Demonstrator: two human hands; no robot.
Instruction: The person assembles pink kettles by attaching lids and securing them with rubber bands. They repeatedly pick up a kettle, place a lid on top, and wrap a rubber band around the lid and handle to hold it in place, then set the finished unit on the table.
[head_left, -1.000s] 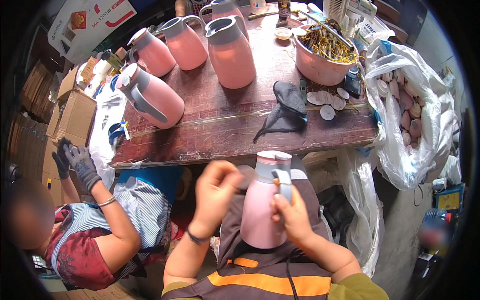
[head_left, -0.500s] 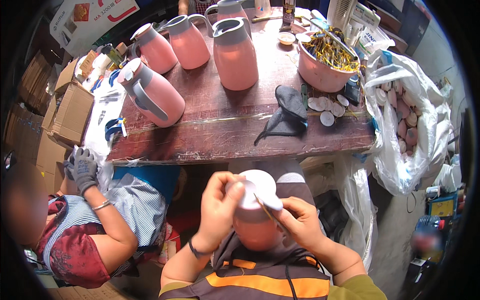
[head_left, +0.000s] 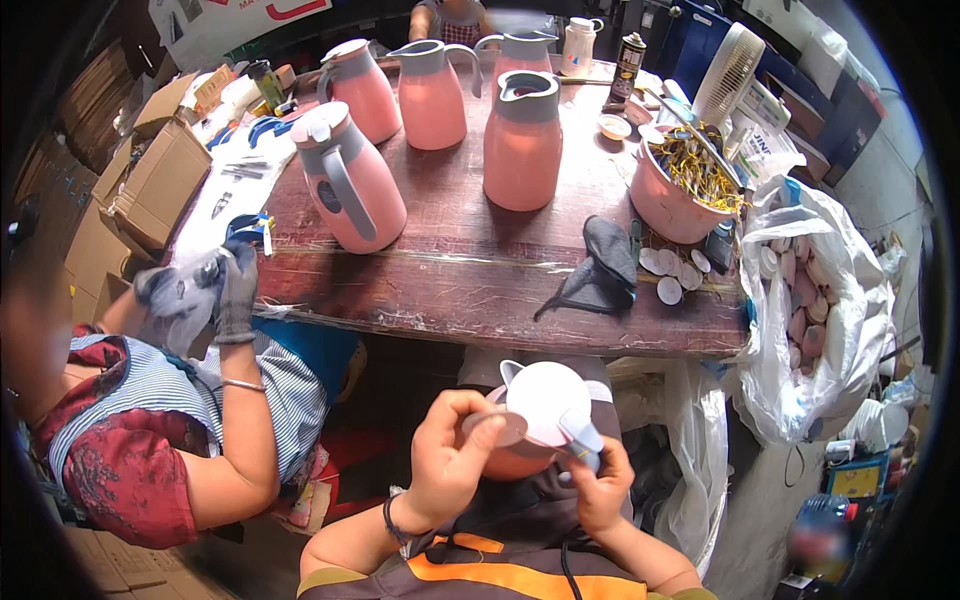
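Observation:
A pink jug (head_left: 522, 463) with a white lid (head_left: 549, 402) stands upright at my lap. My left hand (head_left: 450, 455) is closed, pinching a small round disc (head_left: 508, 428) between thumb and fingers beside the lid's left edge. On the lid's right side sits a grey lever (head_left: 581, 437). My right hand (head_left: 603, 490) is closed just below it, fingertips at the lever; whether it grips the lever or something small is hidden. Several pale discs (head_left: 669, 291) lie on the table beside a dark grey cloth piece (head_left: 598, 262).
Several pink jugs (head_left: 523, 155) stand on the worn red-brown table (head_left: 450, 280). At its right are a pink tub (head_left: 675, 205) of yellow-black strips and a clear plastic bag (head_left: 770, 395) of parts. On the left a gloved co-worker (head_left: 235, 300) handles plastic film near a cardboard box (head_left: 160, 185).
My view has shifted, so the table sits further right. The thin stick that showed at my right hand no longer shows. My left hand's disc has come away from over the lid to its edge.

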